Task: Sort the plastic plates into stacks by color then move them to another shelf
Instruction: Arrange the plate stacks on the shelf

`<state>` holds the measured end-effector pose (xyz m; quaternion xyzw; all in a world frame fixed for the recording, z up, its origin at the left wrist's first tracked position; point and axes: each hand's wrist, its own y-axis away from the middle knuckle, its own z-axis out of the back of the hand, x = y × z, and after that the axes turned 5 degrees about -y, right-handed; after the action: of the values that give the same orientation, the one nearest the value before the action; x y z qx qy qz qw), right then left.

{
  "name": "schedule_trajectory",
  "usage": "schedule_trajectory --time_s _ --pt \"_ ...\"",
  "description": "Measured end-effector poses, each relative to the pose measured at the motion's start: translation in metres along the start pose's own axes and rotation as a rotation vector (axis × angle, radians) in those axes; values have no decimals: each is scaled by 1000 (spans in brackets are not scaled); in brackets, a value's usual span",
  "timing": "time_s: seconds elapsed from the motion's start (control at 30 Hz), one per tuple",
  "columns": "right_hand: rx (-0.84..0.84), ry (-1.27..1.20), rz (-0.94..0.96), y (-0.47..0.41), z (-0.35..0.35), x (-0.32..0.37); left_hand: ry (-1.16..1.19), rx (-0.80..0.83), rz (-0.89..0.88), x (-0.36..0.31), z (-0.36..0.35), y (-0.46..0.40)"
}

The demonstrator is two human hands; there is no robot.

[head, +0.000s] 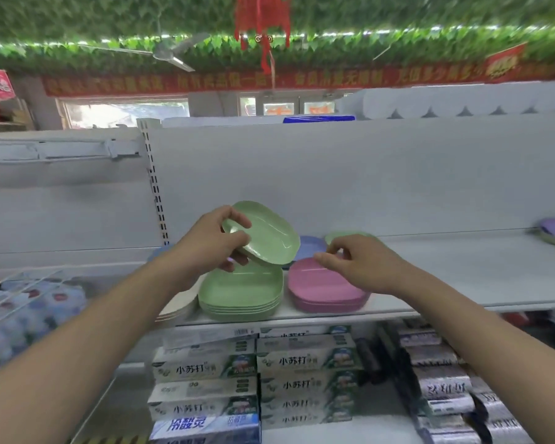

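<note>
Gripping a tilted green plate (263, 233) just above the green stack (241, 291) on the shelf (462, 274), the left hand (213, 241) seems to be mid-sorting and must next lower it flat, while the right hand (354, 262) hovers, fingers loosely curled, over the pink stack (324, 288).

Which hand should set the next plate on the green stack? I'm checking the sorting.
The left hand: it already grips a green plate tilted right above the green stack. The right hand hovers over the pink stack.
</note>
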<state>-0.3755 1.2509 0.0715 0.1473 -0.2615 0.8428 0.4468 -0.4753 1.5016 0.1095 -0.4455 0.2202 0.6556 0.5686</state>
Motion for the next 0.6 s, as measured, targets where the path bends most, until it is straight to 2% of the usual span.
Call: schedule_trajectory --time_s 0.17,0.33,0.6 --pt "-14 -95 -55 17 35 -49 -33 101 -38 -26 -62 -28" --pt "-4 -87 -61 26 64 -107 -89 143 -48 -53 -127 -59" --pt "103 -213 30 6 108 -205 -157 53 100 -71 -202 -124"
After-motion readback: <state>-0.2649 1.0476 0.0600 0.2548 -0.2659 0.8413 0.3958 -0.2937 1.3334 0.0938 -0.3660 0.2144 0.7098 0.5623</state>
